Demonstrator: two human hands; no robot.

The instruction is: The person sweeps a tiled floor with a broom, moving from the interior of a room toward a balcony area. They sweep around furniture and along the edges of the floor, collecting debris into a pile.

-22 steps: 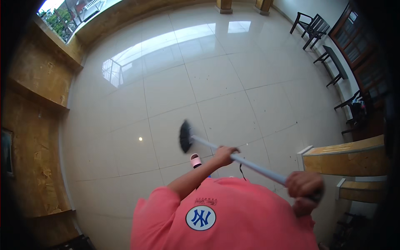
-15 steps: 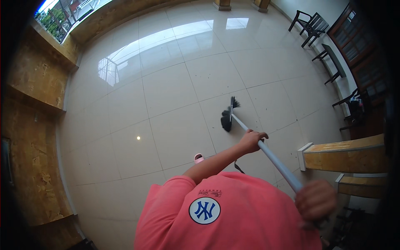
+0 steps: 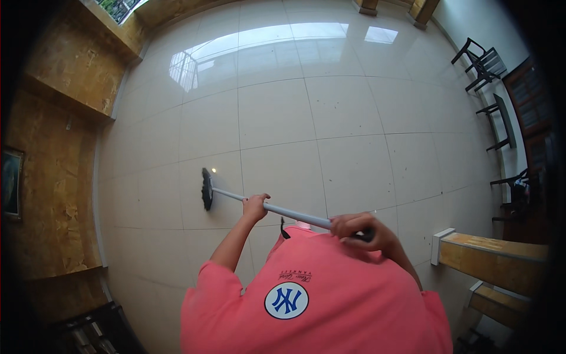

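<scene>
A broom with a long grey handle [image 3: 295, 216] slants across in front of my pink shirt. Its dark bristle head [image 3: 207, 189] rests on the tiled floor to the left. Partway down the handle, my left hand [image 3: 255, 207] is wrapped round it. My right hand [image 3: 359, 229] grips the handle's upper end, close to my chest, where the dark end of the handle shows between the fingers. Small dark specks [image 3: 331, 180] lie scattered on the tiles ahead and to the right of the broom.
Yellow-brown walls [image 3: 65, 141] rise on the left, with a framed picture [image 3: 12, 183]. Dark chairs [image 3: 482, 64] and a small bench [image 3: 500, 121] line the right wall. Two yellow-brown pillars [image 3: 483, 251] jut in at the right. A dark shelf-like piece [image 3: 94, 336] is at the lower left.
The broom head has swung from the middle of the floor to the left, its bristles now drawn together. Both hands moved left with the handle, and the view has shifted.
</scene>
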